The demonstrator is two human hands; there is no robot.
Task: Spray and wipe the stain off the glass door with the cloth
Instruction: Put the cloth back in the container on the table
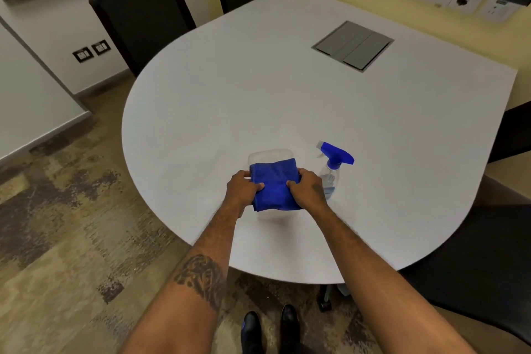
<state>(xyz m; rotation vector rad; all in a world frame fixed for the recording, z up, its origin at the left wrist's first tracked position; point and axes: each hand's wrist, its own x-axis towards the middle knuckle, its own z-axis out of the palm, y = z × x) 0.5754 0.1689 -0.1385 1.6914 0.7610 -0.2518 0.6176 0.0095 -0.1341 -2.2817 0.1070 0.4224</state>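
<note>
Blue cloth (275,184) gripped at both sides by left hand (241,187) and right hand (308,188), arms extended; spray bottle (333,165) just right; counter (287,100) far side left open.

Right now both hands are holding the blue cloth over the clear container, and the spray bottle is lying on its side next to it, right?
Not quite. In the head view the spray bottle stands upright on the table, beside the right hand. Both hands, the left hand included, do hold the blue cloth over the clear container.

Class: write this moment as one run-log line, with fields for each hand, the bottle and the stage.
left hand: gripping folded blue cloth | right hand: gripping same cloth | clear spray bottle with blue trigger: upright on white table, untouched | stage: spraying not begun
</note>
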